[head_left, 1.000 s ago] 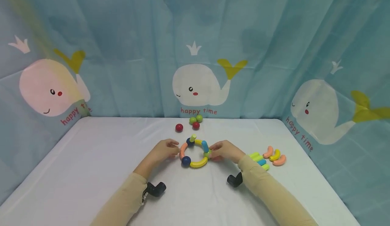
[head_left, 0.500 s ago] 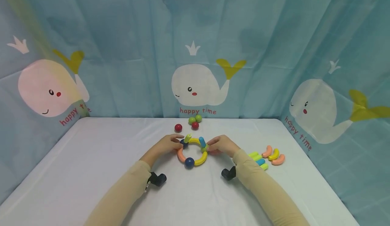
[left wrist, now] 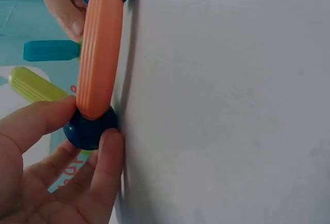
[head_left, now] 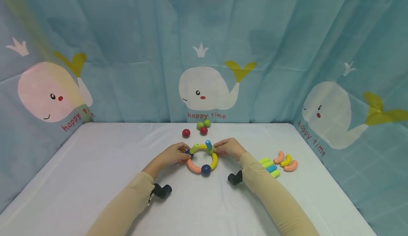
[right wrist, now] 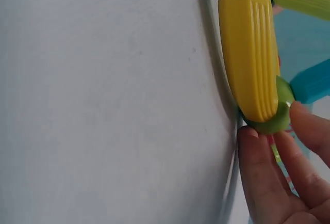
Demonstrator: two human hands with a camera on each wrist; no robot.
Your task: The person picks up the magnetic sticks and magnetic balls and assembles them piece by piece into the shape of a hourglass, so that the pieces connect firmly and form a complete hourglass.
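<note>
Blue front ball, rodless, is newly shifted rightward as the ring is turned on the table, and is thus presumably made accessible. Rear blue ball is pinched by the left hand, green ball by the right hand.

Curtain: printed phrase in red lowercase, three times.
- Centre lettering, under centre whale print: "happy time", complete, roughly level, clearest.
- Right lettering, under right whale print: "happy time", slanting down to right, legible.
- Left lettering, under left whale print: "happy ti…e", climbing to right; fold breaks second word.
- Left wrist view: red letter fragments beyond left hand's fingers; no whole word readable.
- Right wrist view: red traces beyond right hand's fingers; unreadable.
</note>
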